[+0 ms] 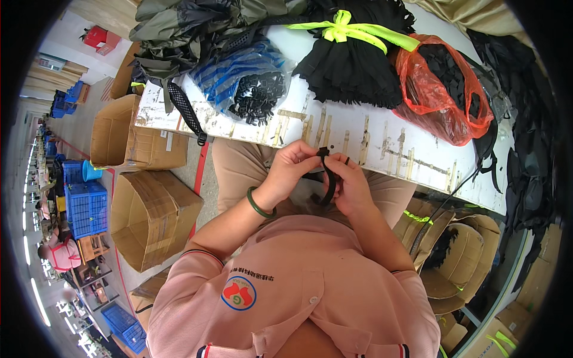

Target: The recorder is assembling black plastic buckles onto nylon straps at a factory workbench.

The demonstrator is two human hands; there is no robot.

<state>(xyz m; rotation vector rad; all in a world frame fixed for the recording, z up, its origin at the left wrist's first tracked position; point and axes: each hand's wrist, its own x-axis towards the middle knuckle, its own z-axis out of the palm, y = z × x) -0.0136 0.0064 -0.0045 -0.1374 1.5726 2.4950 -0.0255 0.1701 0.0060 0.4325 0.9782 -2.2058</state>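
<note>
Over my lap, at the near edge of the white table, my left hand [292, 170] and my right hand [349, 182] meet at a short black webbing strap [329, 186]. At its upper end sits a small black buckle [323, 151], with the fingertips of my left hand pinched against it. My right thumb and fingers close on the strap just beside the buckle. The rest of the strap curves down in a loop between my hands. How the strap runs through the buckle is too small to make out.
On the white table [334, 128] lie a clear-and-blue bag of small black buckles [258, 98], a bundle of black straps [352, 68] tied with a neon yellow band [340, 27], and a red plastic bag [444, 113] of black pieces. Cardboard boxes [156, 218] stand left and right.
</note>
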